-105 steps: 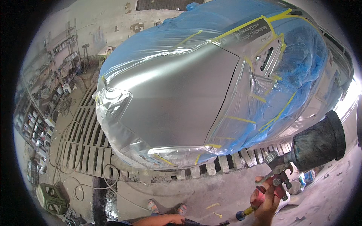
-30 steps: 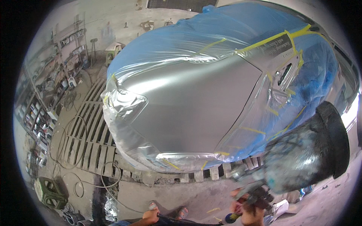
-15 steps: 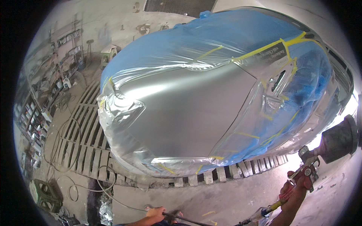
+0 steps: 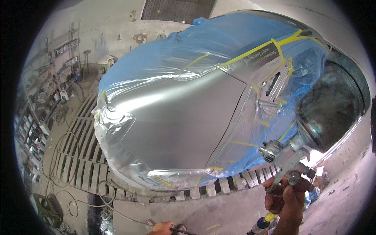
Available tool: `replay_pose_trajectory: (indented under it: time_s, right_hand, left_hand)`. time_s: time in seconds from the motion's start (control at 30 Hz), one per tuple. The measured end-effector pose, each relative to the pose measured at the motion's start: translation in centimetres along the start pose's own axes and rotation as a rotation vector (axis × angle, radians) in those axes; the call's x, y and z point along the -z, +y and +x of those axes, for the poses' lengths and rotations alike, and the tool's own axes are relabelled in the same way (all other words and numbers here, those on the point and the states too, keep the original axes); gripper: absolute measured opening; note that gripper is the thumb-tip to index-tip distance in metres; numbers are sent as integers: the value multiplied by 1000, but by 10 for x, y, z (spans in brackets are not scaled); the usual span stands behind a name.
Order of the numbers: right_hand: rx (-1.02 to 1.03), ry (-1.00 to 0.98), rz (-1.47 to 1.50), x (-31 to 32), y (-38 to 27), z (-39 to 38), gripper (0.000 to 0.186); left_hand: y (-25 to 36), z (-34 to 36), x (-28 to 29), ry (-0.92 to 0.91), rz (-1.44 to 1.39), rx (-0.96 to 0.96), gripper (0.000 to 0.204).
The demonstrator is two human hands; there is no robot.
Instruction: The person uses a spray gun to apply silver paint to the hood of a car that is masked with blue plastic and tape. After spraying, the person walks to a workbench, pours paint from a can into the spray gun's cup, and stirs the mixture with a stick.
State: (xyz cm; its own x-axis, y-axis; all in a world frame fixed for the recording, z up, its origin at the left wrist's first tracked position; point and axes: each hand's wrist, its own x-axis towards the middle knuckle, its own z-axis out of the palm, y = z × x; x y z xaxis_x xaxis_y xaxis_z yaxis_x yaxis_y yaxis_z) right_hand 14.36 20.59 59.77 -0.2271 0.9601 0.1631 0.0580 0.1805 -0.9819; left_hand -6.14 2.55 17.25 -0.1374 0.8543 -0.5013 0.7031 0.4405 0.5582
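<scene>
My right hand (image 4: pixel 289 200) is wrapped round the handle of a spray gun (image 4: pixel 282 161), raised at the right with its nozzle pointing left. A large dark paint cup (image 4: pixel 333 103) sits on top of the gun. Below the grip is a yellow and blue hose fitting (image 4: pixel 269 216). At the lower edge, my left hand (image 4: pixel 161 228) is closed round a dark air hose (image 4: pixel 181 231). In front of me is a car with a bare silver-grey body panel (image 4: pixel 184 121), framed by blue masking film (image 4: pixel 152 58) and yellow tape (image 4: pixel 250 55). Both hands are apart from the panel.
Slatted grating (image 4: pixel 74 156) runs under and left of the car. A pale hose (image 4: pixel 74 203) lies looped over the floor at the left, near a green stool (image 4: pixel 47 211). Shelves (image 4: pixel 29 131) with many cans line the left wall. A dark grille (image 4: pixel 178 11) is at the back.
My right hand has lifted the spray gun up and to the left, closer to the view, and turned it. The view has shifted slightly. My left hand still grips the hose.
</scene>
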Motion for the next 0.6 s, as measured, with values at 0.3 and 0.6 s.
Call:
replay_pose_trajectory:
  time_s: [0.3,0.6]
  right_hand:
    - [6,516,-176,76,-30,45,50]
    - [219,529,-442,-22,-106,32,45]
  left_hand:
    - [11,6,15,-73,-138,-135,39]
    - [-33,29,57,-420,-422,-595,50]
